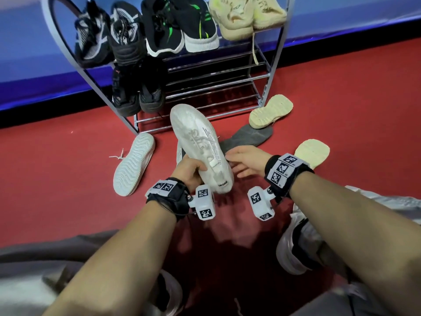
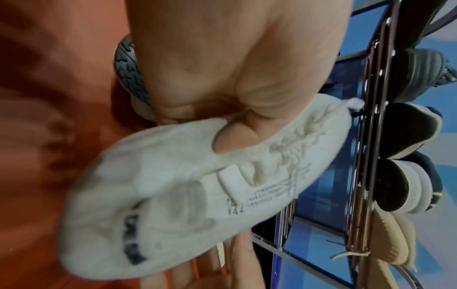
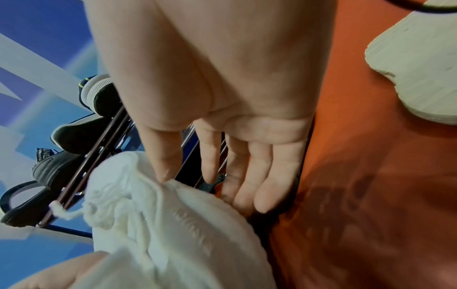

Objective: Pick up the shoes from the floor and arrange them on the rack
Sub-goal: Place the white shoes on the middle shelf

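Note:
My left hand (image 1: 190, 168) grips a white knit sneaker (image 1: 200, 144) by its collar, thumb inside the opening, toe pointing up toward the rack (image 1: 211, 87). The left wrist view shows that sneaker (image 2: 197, 176) close up with my thumb (image 2: 235, 136) tucked into it. My right hand (image 1: 245, 161) hovers open beside the shoe's right flank, fingers (image 3: 247, 176) straight and thumb tip touching the white sneaker (image 3: 160, 224). On the red floor lie a second white sneaker (image 1: 133, 165) sole up, two cream shoes (image 1: 271, 111) (image 1: 313, 153) and a grey insole (image 1: 248, 136).
The rack's top shelf carries black-and-grey, black-and-green and cream pairs (image 1: 246, 17); a black pair (image 1: 139, 87) stands on the left of a lower shelf. A blue wall panel (image 1: 27, 53) is behind. My knees and shoes (image 1: 296, 245) frame the foreground.

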A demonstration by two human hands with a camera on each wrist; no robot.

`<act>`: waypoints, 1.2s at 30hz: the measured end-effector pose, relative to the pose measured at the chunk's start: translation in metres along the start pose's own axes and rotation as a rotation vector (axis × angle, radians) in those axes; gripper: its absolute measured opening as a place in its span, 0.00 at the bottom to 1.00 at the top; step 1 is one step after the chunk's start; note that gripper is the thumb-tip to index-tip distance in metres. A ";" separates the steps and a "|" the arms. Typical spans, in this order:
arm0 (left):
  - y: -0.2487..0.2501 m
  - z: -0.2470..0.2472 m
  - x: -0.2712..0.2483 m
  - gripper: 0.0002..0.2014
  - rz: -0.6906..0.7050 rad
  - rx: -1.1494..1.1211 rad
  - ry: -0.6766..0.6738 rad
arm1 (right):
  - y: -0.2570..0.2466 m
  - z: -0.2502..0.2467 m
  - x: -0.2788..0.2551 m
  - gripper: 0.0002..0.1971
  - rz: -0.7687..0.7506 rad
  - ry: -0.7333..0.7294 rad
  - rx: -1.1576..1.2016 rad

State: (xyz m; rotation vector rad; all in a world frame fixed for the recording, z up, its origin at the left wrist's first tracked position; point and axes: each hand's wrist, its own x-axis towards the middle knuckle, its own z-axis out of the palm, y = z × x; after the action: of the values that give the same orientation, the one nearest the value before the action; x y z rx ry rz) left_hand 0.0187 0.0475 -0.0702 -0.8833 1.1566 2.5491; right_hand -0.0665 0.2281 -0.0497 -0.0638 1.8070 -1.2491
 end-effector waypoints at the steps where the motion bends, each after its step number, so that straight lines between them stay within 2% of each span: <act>1: 0.000 -0.001 0.001 0.40 -0.024 -0.005 0.035 | 0.000 0.001 0.000 0.16 0.001 -0.026 -0.008; 5: 0.004 0.001 0.002 0.41 -0.089 0.037 0.139 | -0.002 0.004 0.001 0.18 -0.003 -0.070 -0.013; 8: 0.002 0.012 0.000 0.36 -0.041 0.109 0.113 | -0.002 0.006 0.001 0.14 0.004 -0.077 0.102; 11: -0.009 0.024 0.000 0.34 -0.026 0.185 0.126 | 0.005 0.004 0.005 0.11 0.065 -0.003 0.201; 15: -0.024 0.027 0.012 0.34 -0.041 0.319 0.113 | 0.017 -0.005 0.004 0.09 0.131 -0.001 0.179; 16: -0.025 0.026 0.015 0.32 -0.047 0.351 0.108 | 0.020 -0.007 0.005 0.09 0.124 -0.007 0.157; 18: -0.022 0.027 0.017 0.22 -0.054 0.409 0.120 | 0.023 -0.009 0.007 0.11 0.104 0.002 0.141; 21: -0.013 0.012 0.025 0.08 0.002 0.452 0.261 | 0.024 -0.005 0.012 0.14 0.109 0.042 0.173; 22: -0.012 0.002 0.032 0.08 0.036 0.457 0.340 | 0.023 -0.004 0.014 0.13 0.111 0.054 0.176; 23: -0.010 -0.011 0.039 0.13 0.047 0.483 0.443 | 0.023 -0.002 0.016 0.12 0.115 0.067 0.177; 25: -0.001 -0.037 0.040 0.24 0.021 0.664 0.682 | 0.023 0.002 0.019 0.10 0.132 0.096 0.176; 26: 0.002 -0.050 0.038 0.31 -0.010 0.780 0.757 | 0.023 0.003 0.020 0.09 0.142 0.105 0.178; 28: 0.007 -0.062 0.022 0.38 -0.078 0.862 0.774 | 0.025 0.004 0.022 0.08 0.160 0.105 0.187; 30: 0.000 -0.069 0.017 0.31 -0.157 0.676 0.636 | 0.026 0.005 0.023 0.09 0.166 0.099 0.187; 32: -0.011 -0.074 0.012 0.24 -0.238 0.333 0.533 | 0.025 0.005 0.023 0.10 0.166 0.106 0.183; 34: -0.018 -0.072 0.009 0.20 -0.237 0.069 0.523 | 0.024 0.006 0.023 0.09 0.167 0.112 0.184; 36: -0.017 -0.068 0.007 0.19 -0.242 -0.022 0.511 | 0.023 0.006 0.022 0.09 0.171 0.108 0.189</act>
State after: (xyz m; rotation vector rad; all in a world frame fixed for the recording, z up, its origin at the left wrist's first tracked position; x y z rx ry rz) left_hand 0.0501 0.0089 -0.1197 -1.6356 1.0561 2.2055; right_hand -0.0658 0.2241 -0.0816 0.2635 1.7360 -1.3144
